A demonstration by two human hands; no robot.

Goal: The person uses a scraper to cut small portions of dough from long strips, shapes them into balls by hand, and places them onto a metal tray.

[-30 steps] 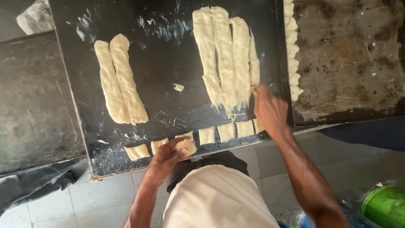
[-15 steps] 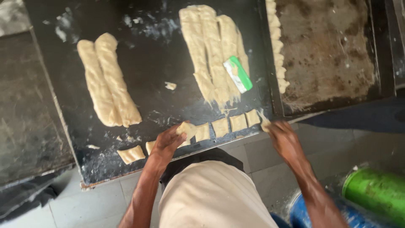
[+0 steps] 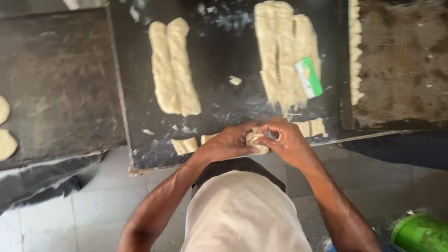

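Observation:
My left hand [image 3: 229, 141] and my right hand [image 3: 285, 141] meet at the front edge of the black worktop [image 3: 219, 51]. Both close around one small pale dough piece [image 3: 256, 140] between their fingers. More cut dough pieces lie along the same edge: one [image 3: 184, 145] to the left of my hands, others [image 3: 311, 127] to the right. A wide slab of dough strips [image 3: 282, 51] lies behind my hands, with a green and white card scraper [image 3: 308, 77] resting on it. Two long dough ropes [image 3: 172, 65] lie side by side at the left.
A dark tray [image 3: 56, 84] at the left carries two round dough pieces [image 3: 5, 135] at its left edge. A rusty tray [image 3: 401, 60] at the right has a row of dough [image 3: 356, 51] along its left rim. A green bucket [image 3: 420, 233] stands on the tiled floor.
My right hand has come in from the right and joined my left hand around a dough piece lifted from the row. The scraper stays where it was left on the slab.

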